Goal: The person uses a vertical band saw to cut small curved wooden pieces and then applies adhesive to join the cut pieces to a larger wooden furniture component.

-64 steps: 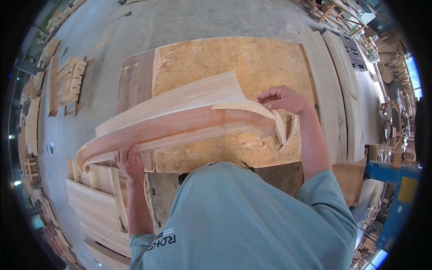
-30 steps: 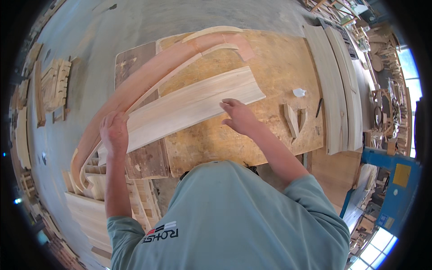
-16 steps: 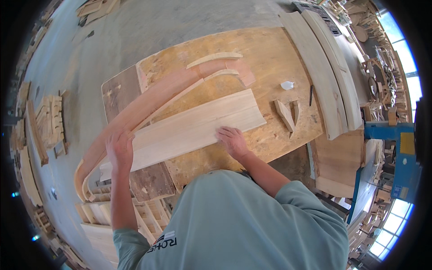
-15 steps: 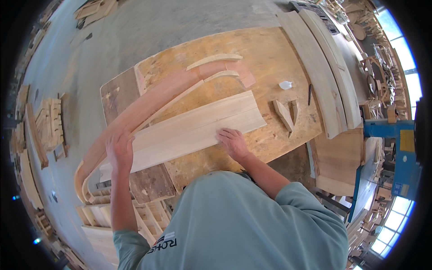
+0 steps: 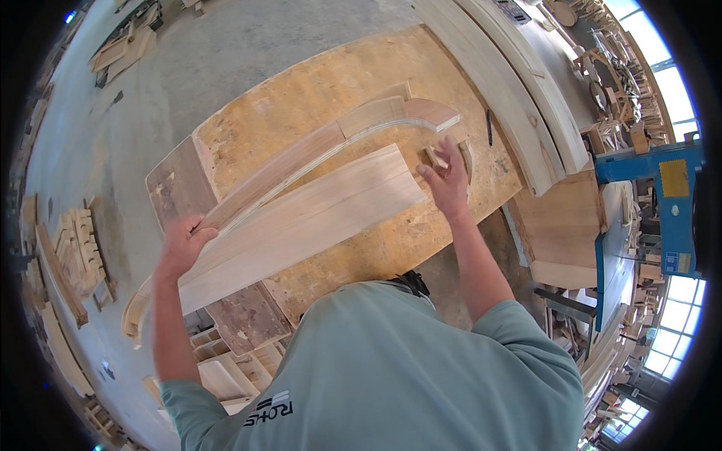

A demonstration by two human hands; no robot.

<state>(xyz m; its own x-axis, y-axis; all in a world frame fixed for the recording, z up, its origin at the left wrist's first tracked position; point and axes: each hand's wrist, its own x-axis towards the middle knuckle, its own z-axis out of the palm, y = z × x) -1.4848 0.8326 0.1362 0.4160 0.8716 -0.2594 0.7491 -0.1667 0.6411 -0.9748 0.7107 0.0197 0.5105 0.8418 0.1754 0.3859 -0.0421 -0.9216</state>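
A long curved wooden piece point(image 5: 301, 154) lies across the far side of the worktable, its layered edge turned up toward me. My left hand point(image 5: 180, 242) grips it towards its left end, the thumb bent over its near edge. Between the curved piece and me rests a wide pale board point(image 5: 301, 222). Off the board's right end hovers my right hand point(image 5: 449, 180), fingers apart and nothing in it. Small wooden offcuts point(image 5: 469, 159) sit just beyond that hand, which partly covers them.
The worn yellowish worktable point(image 5: 278, 98) carries a thin dark stick point(image 5: 489, 128) near its right edge. Two long planks point(image 5: 511, 98) lie beyond that edge. A blue machine point(image 5: 673, 203) stands at the right. Wood stacks point(image 5: 79, 244) are on the floor at left.
The curved piece has tipped so its edge shows more. My right hand has left the board and moved right and away from me. A small white object is no longer visible.
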